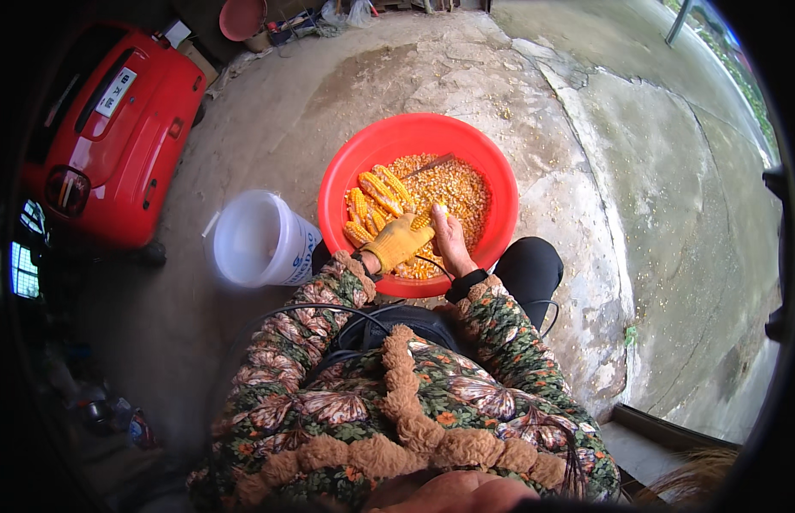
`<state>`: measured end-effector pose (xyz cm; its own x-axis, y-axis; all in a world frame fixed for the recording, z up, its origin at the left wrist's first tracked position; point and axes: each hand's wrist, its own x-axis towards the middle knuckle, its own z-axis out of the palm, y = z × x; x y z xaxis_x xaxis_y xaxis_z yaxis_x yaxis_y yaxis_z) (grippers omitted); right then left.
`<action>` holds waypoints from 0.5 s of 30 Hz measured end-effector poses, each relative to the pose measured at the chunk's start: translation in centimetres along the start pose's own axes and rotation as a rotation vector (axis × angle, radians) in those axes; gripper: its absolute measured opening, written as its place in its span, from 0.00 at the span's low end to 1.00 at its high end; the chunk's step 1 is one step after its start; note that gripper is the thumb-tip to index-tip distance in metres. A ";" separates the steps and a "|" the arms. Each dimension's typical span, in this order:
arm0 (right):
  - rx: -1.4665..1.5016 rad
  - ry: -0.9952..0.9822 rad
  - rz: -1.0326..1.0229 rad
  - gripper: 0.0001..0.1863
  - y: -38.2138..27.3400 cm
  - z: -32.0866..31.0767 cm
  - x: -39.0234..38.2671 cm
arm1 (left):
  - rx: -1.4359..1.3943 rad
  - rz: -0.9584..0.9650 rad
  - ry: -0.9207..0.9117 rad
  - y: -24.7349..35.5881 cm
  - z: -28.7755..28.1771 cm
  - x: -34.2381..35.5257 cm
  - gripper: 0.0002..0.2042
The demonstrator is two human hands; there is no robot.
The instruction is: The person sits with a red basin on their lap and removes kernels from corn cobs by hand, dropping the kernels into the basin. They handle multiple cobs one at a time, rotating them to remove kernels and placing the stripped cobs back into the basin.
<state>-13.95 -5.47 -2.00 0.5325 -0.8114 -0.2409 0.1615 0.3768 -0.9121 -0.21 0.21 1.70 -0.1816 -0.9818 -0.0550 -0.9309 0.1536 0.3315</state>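
Note:
A wide red basin (pixel 333 175) stands on the floor before me, holding loose yellow corn kernels (pixel 466 192) and a pile of corn cobs (pixel 382 195) at its left side. My left hand (pixel 397 245), in a yellow glove, is closed around a corn cob (pixel 422 221) over the kernels. At the cob's far end, the bare fingers of my right hand (pixel 451 243) close on it with the thumb on top. Part of the cob is hidden by both hands. A dark, narrow piece (pixel 431 166) lies on the kernels near the far rim; its kind is unclear.
Left of the basin stands a translucent white bucket (pixel 286 248), close to my left forearm. A red car (pixel 132 128) is parked at the far left. Kernels are scattered on the concrete floor (pixel 551 197) to the right. Black cables (pixel 329 306) run across my lap and wrists.

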 end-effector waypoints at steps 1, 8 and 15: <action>-0.093 0.064 -0.027 0.22 0.7 -0.3 0.4 | 0.066 0.057 -0.009 -0.1 0.5 0.2 0.12; -0.576 0.222 -0.399 0.23 3.2 -1.6 2.1 | -0.053 -0.039 0.094 -0.4 4.5 0.7 0.10; -0.772 0.193 -0.487 0.22 2.6 -1.9 1.8 | -0.108 -0.075 0.136 0.6 3.3 0.0 0.14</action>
<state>-14.11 -6.82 -5.47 0.3929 -0.8881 0.2387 -0.3033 -0.3702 -0.8781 -1.77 0.62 -1.18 -0.0617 -0.9972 0.0425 -0.8995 0.0740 0.4305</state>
